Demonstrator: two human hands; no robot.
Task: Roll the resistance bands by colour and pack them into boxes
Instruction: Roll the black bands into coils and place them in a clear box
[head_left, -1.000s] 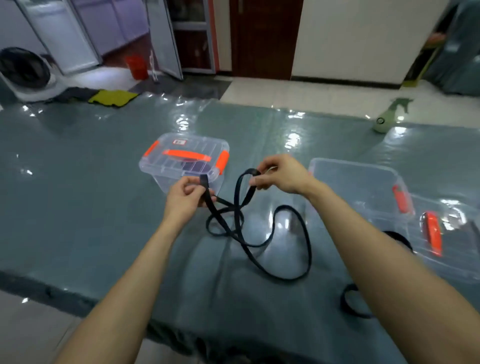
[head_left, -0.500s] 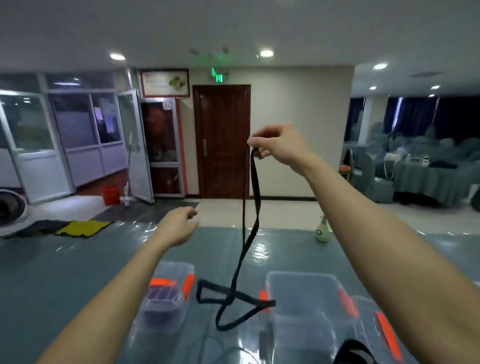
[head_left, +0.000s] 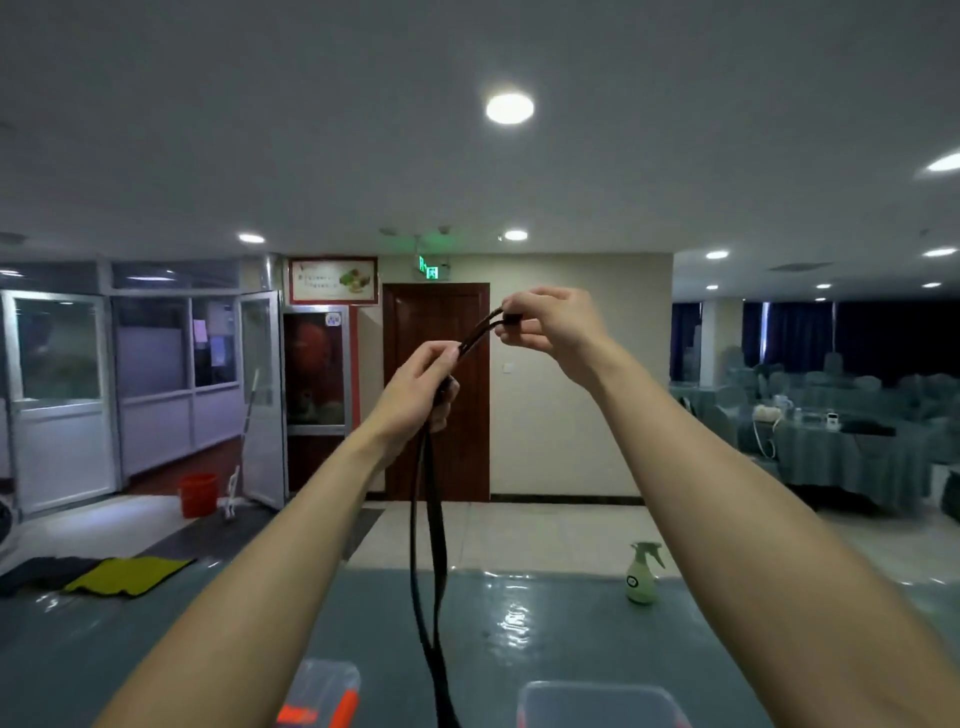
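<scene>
1. Now the left hand holds the black band again. Half a second ago this hand was free and open in the air. At this moment its fingers are curled round both strands, a little below the right hand.
2. Also the band itself has changed. One second ago it lay in loose loops on the table. Now it hangs straight down from the left hand as two flat strands side by side. Its lower part leaves the view at the near edge of the table, so I cannot tell whether it touches the surface.
3. The right hand is the highest one. Its thumb and forefinger pinch the folded top end of the band. A short piece runs tight and slanted from this pinch down to the left hand.
4. I judge that the band is now untangled and doubled, so the rolling can begin at the right fingertips while the left hand feeds the strands.
5. At the near edge, the closed box stands left of the hanging band and the open box right of it. The band is in neither box yet.
</scene>
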